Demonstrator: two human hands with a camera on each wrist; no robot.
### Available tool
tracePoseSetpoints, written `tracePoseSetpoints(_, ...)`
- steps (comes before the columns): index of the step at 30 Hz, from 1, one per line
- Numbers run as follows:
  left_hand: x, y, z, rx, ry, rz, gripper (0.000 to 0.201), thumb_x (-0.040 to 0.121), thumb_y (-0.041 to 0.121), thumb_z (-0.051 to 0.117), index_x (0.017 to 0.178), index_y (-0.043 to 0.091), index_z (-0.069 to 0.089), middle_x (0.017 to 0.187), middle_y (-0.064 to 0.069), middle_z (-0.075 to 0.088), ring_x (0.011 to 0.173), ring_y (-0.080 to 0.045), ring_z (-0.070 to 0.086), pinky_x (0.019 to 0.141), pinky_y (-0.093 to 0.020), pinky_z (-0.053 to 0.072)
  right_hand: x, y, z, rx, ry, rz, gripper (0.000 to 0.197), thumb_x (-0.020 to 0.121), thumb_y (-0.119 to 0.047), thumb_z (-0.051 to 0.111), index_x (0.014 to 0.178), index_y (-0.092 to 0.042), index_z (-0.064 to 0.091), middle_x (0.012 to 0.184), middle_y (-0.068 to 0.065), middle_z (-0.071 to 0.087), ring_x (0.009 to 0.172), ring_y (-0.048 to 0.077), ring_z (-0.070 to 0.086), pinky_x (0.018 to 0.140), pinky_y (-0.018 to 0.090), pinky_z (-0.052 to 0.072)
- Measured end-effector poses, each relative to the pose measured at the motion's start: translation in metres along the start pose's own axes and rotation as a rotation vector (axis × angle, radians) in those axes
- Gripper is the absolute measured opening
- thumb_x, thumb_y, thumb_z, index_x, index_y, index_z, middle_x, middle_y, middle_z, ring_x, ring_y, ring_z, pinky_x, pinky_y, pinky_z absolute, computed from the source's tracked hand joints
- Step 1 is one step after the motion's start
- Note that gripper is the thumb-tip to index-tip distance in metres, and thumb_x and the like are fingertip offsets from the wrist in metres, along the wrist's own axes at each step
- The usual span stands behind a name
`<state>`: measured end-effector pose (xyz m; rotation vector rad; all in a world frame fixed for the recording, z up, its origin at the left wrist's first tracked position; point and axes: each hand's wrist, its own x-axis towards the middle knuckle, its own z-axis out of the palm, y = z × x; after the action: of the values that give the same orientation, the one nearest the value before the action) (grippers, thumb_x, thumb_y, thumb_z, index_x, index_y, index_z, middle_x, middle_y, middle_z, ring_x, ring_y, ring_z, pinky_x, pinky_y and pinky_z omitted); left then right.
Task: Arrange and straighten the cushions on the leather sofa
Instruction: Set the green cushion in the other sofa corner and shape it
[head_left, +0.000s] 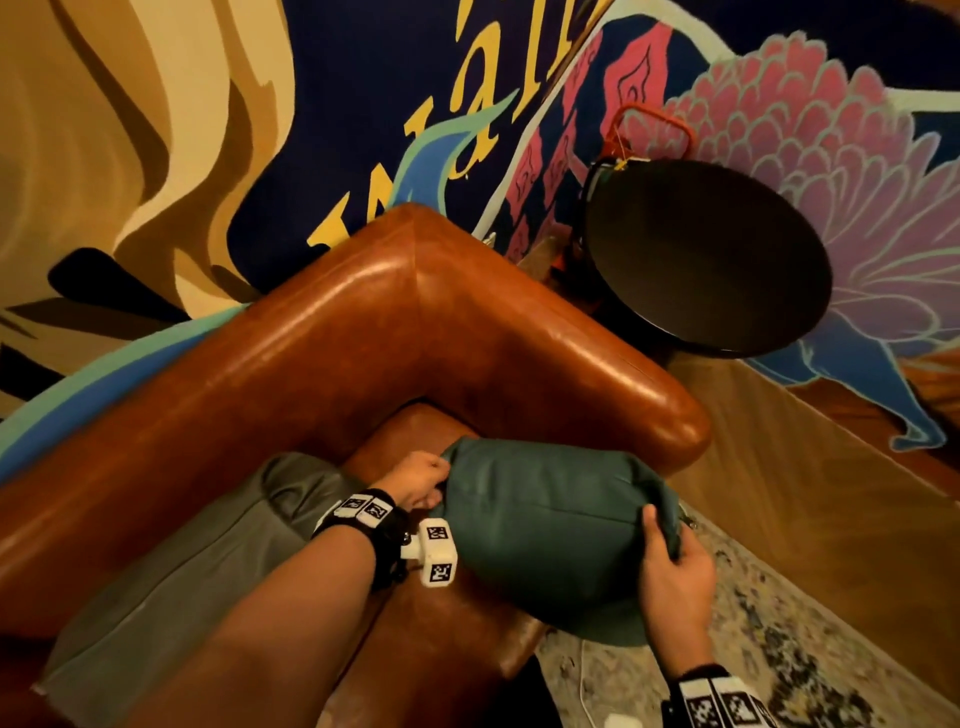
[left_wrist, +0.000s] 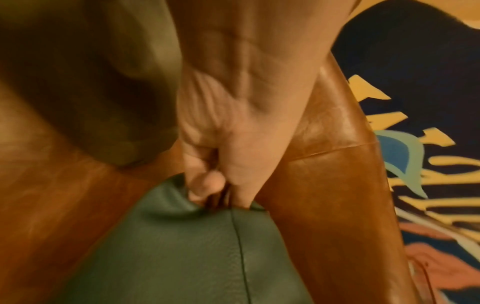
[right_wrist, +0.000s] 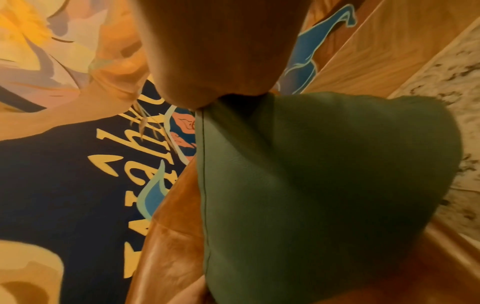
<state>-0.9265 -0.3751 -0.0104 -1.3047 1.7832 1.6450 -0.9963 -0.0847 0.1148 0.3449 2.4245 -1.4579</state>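
Observation:
A dark green leather cushion (head_left: 540, 525) is held over the corner seat of the brown leather sofa (head_left: 363, 332), next to its right armrest. My left hand (head_left: 421, 480) pinches the cushion's far left corner; the left wrist view shows the fingers (left_wrist: 205, 185) curled into the green cushion (left_wrist: 197, 253) at its seam. My right hand (head_left: 670, 561) grips the cushion's right corner, thumb on top. In the right wrist view the green cushion (right_wrist: 311, 185) fills the frame below the palm (right_wrist: 213, 61). A grey-green cushion (head_left: 171, 577) leans against the sofa back at the left.
A round black side table (head_left: 711, 260) stands behind the armrest in the room corner. Painted mural walls (head_left: 363, 78) rise behind the sofa. A patterned rug (head_left: 769, 634) and a white cable (head_left: 584, 680) lie on the floor to the right.

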Motion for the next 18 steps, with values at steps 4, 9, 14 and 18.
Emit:
tracePoseSetpoints(4,-0.014,0.013,0.013,0.267,-0.104,-0.033,0.031,0.097,0.01,0.054,0.066,0.007,0.053,0.054,-0.011,0.055,0.04,-0.016,0.05,0.038,-0.021,0.039,0.005,0.016,-0.006,-0.01,0.019,0.029,0.025,0.096,-0.035,0.064,0.079,-0.017,0.067,0.08,0.003,0.069,0.079,0.016,0.064,0.073,0.036,0.049)
tracePoseSetpoints(9,-0.015,0.005,0.026,0.436,-0.081,-0.007,0.029,0.093,0.015,0.063,0.116,-0.002,0.064,0.119,-0.022,0.067,0.098,-0.029,0.064,0.092,-0.041,0.052,-0.003,0.02,0.003,-0.042,0.053,-0.026,0.027,0.095,-0.035,0.066,0.076,-0.017,0.063,0.073,0.007,0.066,0.074,0.026,0.062,0.069,0.037,0.048)
tracePoseSetpoints(14,-0.019,0.035,-0.019,0.215,0.142,0.189,0.029,0.091,0.023,0.064,0.065,0.01,0.06,0.062,-0.005,0.056,0.057,-0.017,0.049,0.058,-0.029,0.039,0.005,-0.002,-0.02,-0.005,0.119,-0.121,0.041,0.094,-0.03,0.067,0.064,-0.01,0.049,0.062,0.009,0.05,0.062,0.027,0.048,0.058,0.039,0.036)
tracePoseSetpoints(18,-0.038,0.074,-0.054,0.192,0.314,0.38,0.021,0.098,0.016,0.052,0.094,0.003,0.067,0.087,-0.011,0.064,0.082,-0.019,0.056,0.071,-0.033,0.041,0.022,0.001,-0.025,-0.076,0.085,-0.132,0.023,0.093,-0.031,0.069,0.083,-0.01,0.066,0.078,0.008,0.066,0.074,0.026,0.061,0.068,0.041,0.049)
